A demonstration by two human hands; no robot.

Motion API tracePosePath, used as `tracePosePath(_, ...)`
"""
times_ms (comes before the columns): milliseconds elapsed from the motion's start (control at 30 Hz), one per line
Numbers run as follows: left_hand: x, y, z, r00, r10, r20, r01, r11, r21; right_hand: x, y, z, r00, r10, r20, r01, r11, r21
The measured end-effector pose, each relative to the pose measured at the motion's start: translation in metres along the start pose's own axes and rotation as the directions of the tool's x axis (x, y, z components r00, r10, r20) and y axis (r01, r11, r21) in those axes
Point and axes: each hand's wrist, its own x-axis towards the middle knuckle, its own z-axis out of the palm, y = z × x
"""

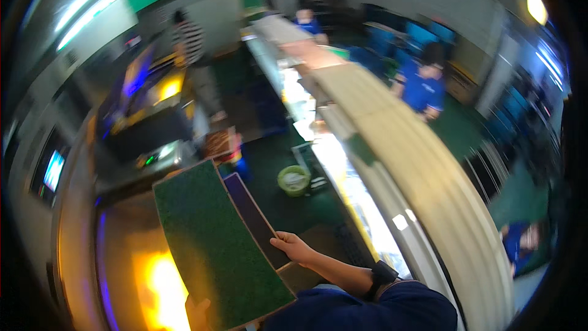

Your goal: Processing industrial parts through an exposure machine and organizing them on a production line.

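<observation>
A large rectangular green board (211,239) with a thin pale edge lies tilted across the lower middle, close to my body. My left hand (197,314) is at its lower left edge, blurred and washed in yellow light, with the fingers against the board. Along the board's right side shows a narrow dark panel (250,211), partly covered by it. My right hand (292,248) pinches the right edge of this panel, thumb on top. Whether the panel and the board are joined, I cannot tell. A dark band circles my right wrist area.
Left of the board, a machine bed (125,227) glows bright yellow. A green basket (294,181) stands on the floor ahead. A long lit workbench (343,178) runs along the right, beneath a cream cover (392,129). Several people in blue work beyond it; a person in stripes (191,43) stands far left.
</observation>
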Motion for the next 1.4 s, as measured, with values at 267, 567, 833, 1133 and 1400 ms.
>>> tracePosePath(267,-0.191,-0.135,-0.124,0.522,-0.427,-0.738,-0.022,0.859,-0.512,0.085,0.073,0.191,0.948,0.262,0.183,-0.192,0.923,-0.333)
tracePosePath(567,-0.327,-0.281,-0.264,0.247,-0.421,-0.873,0.027,0.903,-0.428,0.199,0.197,0.409,0.716,0.041,0.697,0.694,0.069,-0.717)
tracePosePath(833,-0.263,-0.255,-0.250,0.378,-0.024,-0.925,0.876,0.334,0.349,0.186,0.277,0.466,0.517,0.294,0.804,0.849,-0.294,-0.439)
tracePosePath(1133,-0.239,-0.251,-0.252,0.381,-0.091,-0.920,0.863,0.393,0.318,0.194,0.250,0.491,0.512,0.088,0.854,0.840,-0.260,-0.477)
tracePosePath(1400,-0.243,-0.260,-0.254,0.347,-0.053,-0.936,0.871,0.387,0.301,0.088,-0.131,0.584,-0.152,-0.731,0.665,0.933,-0.329,-0.148)
